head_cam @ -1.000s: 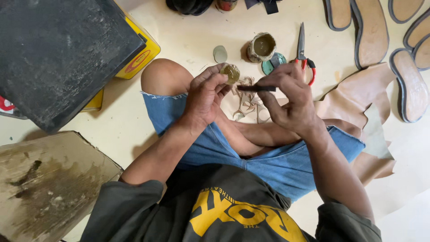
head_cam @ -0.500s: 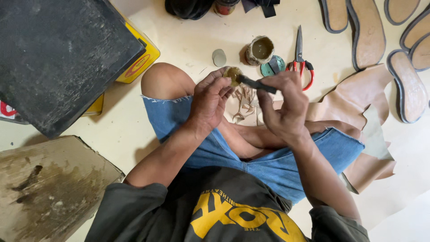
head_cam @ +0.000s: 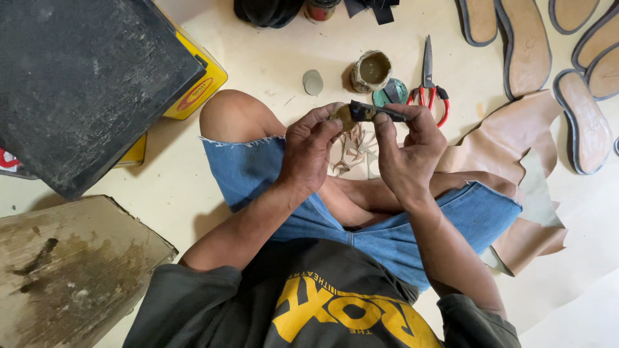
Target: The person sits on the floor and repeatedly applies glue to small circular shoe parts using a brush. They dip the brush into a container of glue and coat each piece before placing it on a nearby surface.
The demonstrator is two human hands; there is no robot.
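Note:
I sit cross-legged on the floor in denim shorts. My left hand (head_cam: 309,151) pinches a small brownish piece (head_cam: 343,116) at its fingertips. My right hand (head_cam: 406,151) holds a dark narrow strip (head_cam: 374,112) by its end, and the strip's other end meets the small piece. Both hands are raised above my knees, close together. Under them lie thin tan leather offcuts (head_cam: 353,149) on the floor.
A glue-stained pot (head_cam: 373,69), a teal lid (head_cam: 391,92), a grey disc (head_cam: 313,82) and red-handled scissors (head_cam: 428,80) lie just beyond my hands. Tan leather sheets (head_cam: 509,142) spread right, sandal soles (head_cam: 529,45) top right. A dark board (head_cam: 84,77) on a yellow tin and a stained cardboard slab (head_cam: 64,270) sit left.
Both hands shifted slightly; the dark strip now lies more level between them, its end pressed to the small brownish piece in my left fingers.

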